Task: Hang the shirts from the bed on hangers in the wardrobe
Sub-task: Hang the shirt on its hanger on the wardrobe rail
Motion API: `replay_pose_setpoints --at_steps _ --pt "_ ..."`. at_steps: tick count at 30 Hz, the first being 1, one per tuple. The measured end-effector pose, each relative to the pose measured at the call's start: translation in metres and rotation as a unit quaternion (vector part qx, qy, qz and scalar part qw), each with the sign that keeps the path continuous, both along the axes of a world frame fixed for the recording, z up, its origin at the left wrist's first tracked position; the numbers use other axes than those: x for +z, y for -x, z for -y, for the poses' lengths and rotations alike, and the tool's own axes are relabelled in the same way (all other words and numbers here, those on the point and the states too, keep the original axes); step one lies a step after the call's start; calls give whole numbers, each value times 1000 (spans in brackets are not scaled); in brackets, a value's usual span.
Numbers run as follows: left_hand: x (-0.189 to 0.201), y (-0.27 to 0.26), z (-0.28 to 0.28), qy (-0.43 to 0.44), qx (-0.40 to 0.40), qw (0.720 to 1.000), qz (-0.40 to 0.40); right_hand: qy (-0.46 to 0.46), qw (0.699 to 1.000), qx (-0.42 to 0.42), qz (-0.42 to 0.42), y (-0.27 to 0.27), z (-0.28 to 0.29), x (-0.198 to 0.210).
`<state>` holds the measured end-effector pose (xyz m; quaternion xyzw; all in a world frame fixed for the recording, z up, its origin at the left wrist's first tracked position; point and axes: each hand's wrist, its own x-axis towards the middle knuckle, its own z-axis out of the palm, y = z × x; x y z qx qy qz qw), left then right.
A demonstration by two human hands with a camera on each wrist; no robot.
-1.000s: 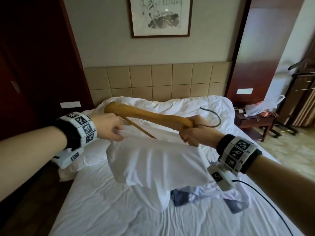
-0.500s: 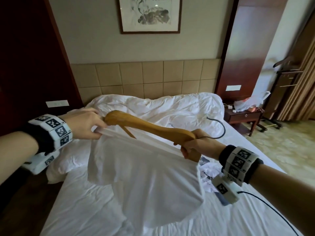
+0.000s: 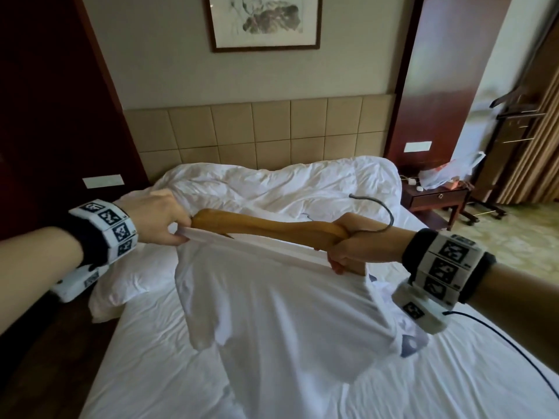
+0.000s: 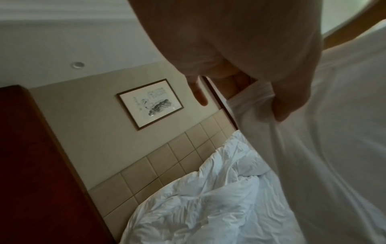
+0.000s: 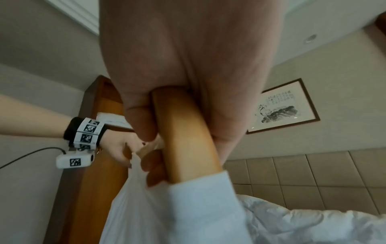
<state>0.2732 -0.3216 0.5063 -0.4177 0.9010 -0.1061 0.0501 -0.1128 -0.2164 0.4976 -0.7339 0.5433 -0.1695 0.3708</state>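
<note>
A white shirt (image 3: 272, 306) hangs in the air over the bed (image 3: 169, 373), its hem stretched between my two hands. My left hand (image 3: 160, 219) pinches the hem (image 4: 256, 95) at the left tip of a wooden hanger (image 3: 266, 229). My right hand (image 3: 344, 246) grips the hanger (image 5: 188, 137) near its middle, together with the hem (image 5: 200, 186). The hanger's metal hook (image 3: 384, 213) sticks out behind that hand. Its left arm lies just above the hem. Another garment (image 3: 411, 343) with dark blue patches lies on the bed under my right wrist.
A rumpled white duvet (image 3: 287, 189) covers the head of the bed, with a pillow (image 3: 127, 282) at the left. Dark wood panels (image 3: 438, 86) flank the padded headboard. A nightstand (image 3: 435, 198) with a plastic bag stands at the right.
Both hands have lifted the shirt and hanger higher, and the shirt now hangs spread out. My left hand has moved left along the hem to the hanger's tip.
</note>
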Motion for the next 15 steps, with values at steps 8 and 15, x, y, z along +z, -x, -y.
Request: replay_pose_setpoints --at_steps 8,15 --pt "20 26 4 29 -13 999 32 2 982 70 -175 -19 3 -11" --pt "11 33 -12 32 -49 998 18 18 996 -15 -90 -12 22 8"
